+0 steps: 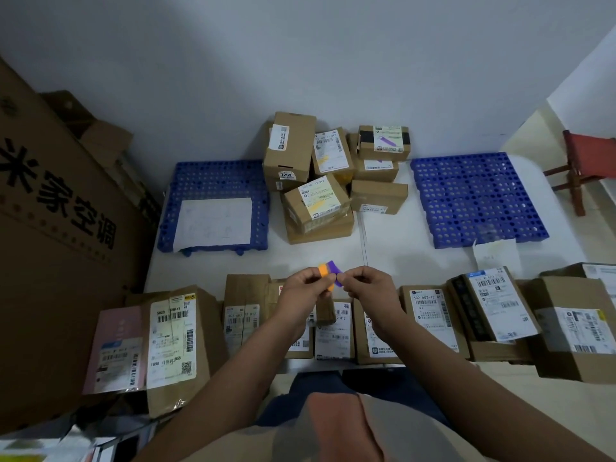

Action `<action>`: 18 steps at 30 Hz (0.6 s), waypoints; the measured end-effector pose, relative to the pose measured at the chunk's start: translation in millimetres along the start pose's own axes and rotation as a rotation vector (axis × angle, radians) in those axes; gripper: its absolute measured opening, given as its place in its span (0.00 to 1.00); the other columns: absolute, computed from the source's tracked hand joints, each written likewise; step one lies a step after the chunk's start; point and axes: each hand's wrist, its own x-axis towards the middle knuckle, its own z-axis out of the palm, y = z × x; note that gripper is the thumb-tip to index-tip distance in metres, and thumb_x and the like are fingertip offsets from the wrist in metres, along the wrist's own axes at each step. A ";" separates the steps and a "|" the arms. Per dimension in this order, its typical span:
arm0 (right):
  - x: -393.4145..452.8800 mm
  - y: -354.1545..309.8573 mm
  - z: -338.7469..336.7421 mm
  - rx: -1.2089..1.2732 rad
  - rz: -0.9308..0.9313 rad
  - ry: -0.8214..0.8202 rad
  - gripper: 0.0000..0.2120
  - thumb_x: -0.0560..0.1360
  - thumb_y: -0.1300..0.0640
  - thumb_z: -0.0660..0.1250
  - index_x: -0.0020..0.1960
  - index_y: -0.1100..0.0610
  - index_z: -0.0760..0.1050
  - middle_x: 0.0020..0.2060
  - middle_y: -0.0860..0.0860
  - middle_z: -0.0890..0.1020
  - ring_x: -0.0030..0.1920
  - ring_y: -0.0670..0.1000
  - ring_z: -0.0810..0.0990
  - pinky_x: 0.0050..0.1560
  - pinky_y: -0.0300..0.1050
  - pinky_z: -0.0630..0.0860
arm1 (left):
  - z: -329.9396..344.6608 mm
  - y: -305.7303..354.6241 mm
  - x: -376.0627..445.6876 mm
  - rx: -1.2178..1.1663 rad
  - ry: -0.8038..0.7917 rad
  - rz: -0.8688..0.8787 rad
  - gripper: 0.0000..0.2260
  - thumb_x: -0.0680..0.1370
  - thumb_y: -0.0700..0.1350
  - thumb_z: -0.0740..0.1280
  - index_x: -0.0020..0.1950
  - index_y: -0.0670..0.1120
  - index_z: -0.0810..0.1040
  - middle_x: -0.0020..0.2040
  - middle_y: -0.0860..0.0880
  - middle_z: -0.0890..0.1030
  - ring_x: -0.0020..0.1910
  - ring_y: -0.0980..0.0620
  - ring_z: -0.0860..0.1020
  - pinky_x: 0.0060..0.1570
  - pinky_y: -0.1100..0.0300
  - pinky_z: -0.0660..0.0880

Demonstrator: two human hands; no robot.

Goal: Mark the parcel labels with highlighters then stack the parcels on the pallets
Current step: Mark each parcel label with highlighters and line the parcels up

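1. Grip: the left hand (301,288) pinched the orange highlighter (325,273) with curled fingers; the right hand (366,286) pinched the purple highlighter (334,271), the two markers held side by side, touching, above the near row of parcels (430,316).
2. Step, as judged: choosing or uncapping a marker. It was best done by steadying one barrel while pulling along its length, not bending it.
3. Axis: both highlighters ran roughly away from the person, slightly tilted; which end was the tip could not be told.
4. Surroundings: marked parcels (320,201) lay piled between the left pallet (216,178) and the right pallet (473,195).
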 end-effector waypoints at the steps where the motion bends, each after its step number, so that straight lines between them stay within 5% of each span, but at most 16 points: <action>1: 0.3 -0.3 0.0 -0.020 -0.013 0.006 0.06 0.76 0.59 0.71 0.44 0.62 0.82 0.35 0.55 0.80 0.36 0.48 0.75 0.38 0.42 0.75 | 0.4 1.5 0.0 0.017 0.004 0.007 0.05 0.77 0.43 0.71 0.52 0.47 0.84 0.49 0.48 0.85 0.43 0.54 0.78 0.49 0.60 0.78; 6: 0.9 -3.2 0.4 -0.105 -0.078 0.018 0.06 0.77 0.59 0.69 0.42 0.58 0.82 0.35 0.54 0.82 0.35 0.46 0.76 0.34 0.38 0.75 | 3.2 9.1 -0.9 0.089 0.025 0.040 0.08 0.78 0.45 0.71 0.56 0.47 0.83 0.49 0.49 0.85 0.43 0.57 0.78 0.39 0.69 0.75; 12: 3.9 -4.8 1.9 -0.152 -0.122 0.002 0.09 0.79 0.60 0.66 0.41 0.54 0.81 0.34 0.50 0.82 0.34 0.41 0.77 0.36 0.30 0.74 | 4.8 13.5 -0.4 0.116 0.008 0.049 0.09 0.78 0.47 0.70 0.57 0.47 0.83 0.48 0.51 0.85 0.45 0.58 0.79 0.42 0.67 0.72; 18: 9.9 -5.8 2.3 -0.179 -0.089 -0.030 0.10 0.80 0.57 0.64 0.45 0.58 0.83 0.37 0.53 0.84 0.39 0.46 0.81 0.38 0.35 0.75 | 3.6 15.6 2.2 0.106 0.043 0.045 0.03 0.78 0.46 0.70 0.50 0.50 0.83 0.46 0.49 0.85 0.44 0.55 0.80 0.44 0.64 0.75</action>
